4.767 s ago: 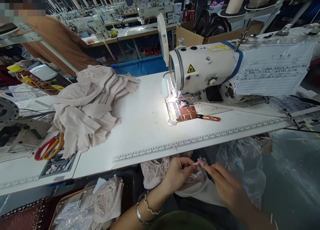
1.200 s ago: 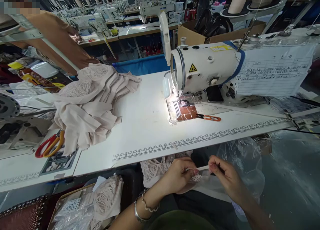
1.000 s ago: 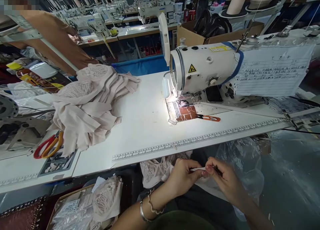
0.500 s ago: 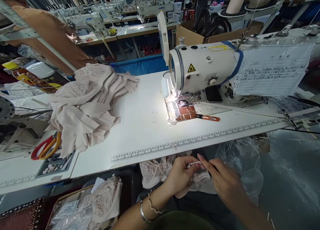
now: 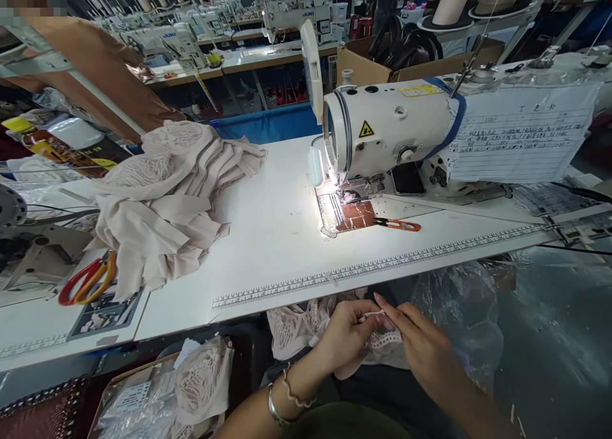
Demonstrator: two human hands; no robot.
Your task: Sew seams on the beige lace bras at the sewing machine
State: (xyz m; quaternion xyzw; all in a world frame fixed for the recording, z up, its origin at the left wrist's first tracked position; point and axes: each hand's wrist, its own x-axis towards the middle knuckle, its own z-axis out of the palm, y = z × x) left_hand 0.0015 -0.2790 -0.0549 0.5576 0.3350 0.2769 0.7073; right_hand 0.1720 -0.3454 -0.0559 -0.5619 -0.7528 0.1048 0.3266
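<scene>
Below the near edge of the white desk, I have both hands close together at a pale beige lace garment. My left hand has its grip pinched, thumb against fingers, on a thin pale strip just above the lace, with hardly any gap showing. My right hand meets it from the other side, index finger stretched out straight, its tip just beside the strip; the thumb is mostly hidden from me, so I cannot tell how far that grip is spread or whether it has hold of anything. More lace fabric lies beside the left hand, and a clear plastic bag shows beyond the right. Up on the desk I see the sewing machine, lit beneath its head, orange-handled snips lying in front of it, a ruler scale along the front edge, and a heap of beige pieces to the left.
</scene>
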